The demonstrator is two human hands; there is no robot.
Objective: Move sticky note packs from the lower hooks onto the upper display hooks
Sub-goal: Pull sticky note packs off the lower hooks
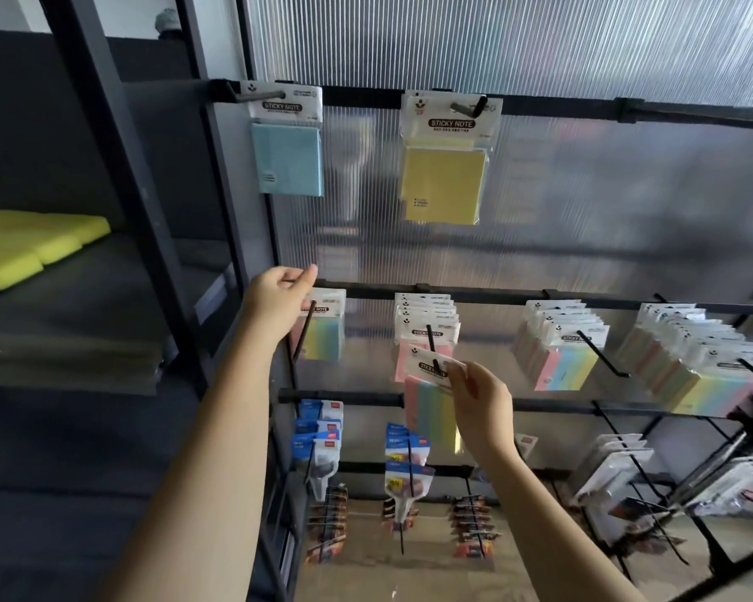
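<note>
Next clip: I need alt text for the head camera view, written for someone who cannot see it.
A person's right hand pinches the header of a pastel striped sticky note pack at the tip of a lower hook, while the left hand grips the neighbouring hook near the rail. Above, a blue pack and a yellow pack hang on the upper hooks.

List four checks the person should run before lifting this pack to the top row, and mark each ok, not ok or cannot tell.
1. Right hand pinches the striped pack by its header: ok.
2. Pack clear of its lower hook: cannot tell; the hook tip overlaps the header.
3. Top row has a free hook: cannot tell; only a bare rail shows at upper right.
4. Left hand away from the lifting path: ok; it holds the leftmost hook.
</note>
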